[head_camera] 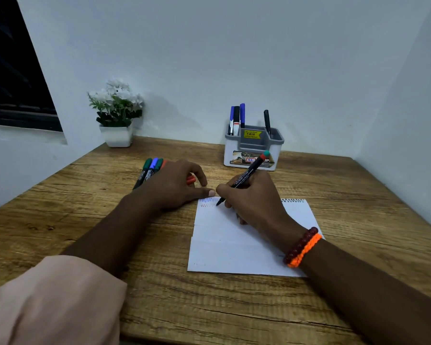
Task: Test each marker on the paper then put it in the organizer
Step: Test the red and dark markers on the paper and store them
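My right hand [253, 195] grips a black marker [246, 176] with a red and teal end, its tip on the top left of the white spiral pad [234, 245], beside a red zigzag under a blue one. My left hand [178, 186] rests on the table at the pad's top left corner and holds a red cap [191, 180] under its curled fingers, thumb stretched toward the paper. Several capped markers [149, 170], green, blue and red-tipped, lie just behind that hand. The grey and white organizer [254, 149] stands at the back with several markers upright in it.
A white pot of white flowers [116, 113] stands at the back left of the wooden table [209, 307]. White walls close the back and right side. A dark window [13, 83] is at the left.
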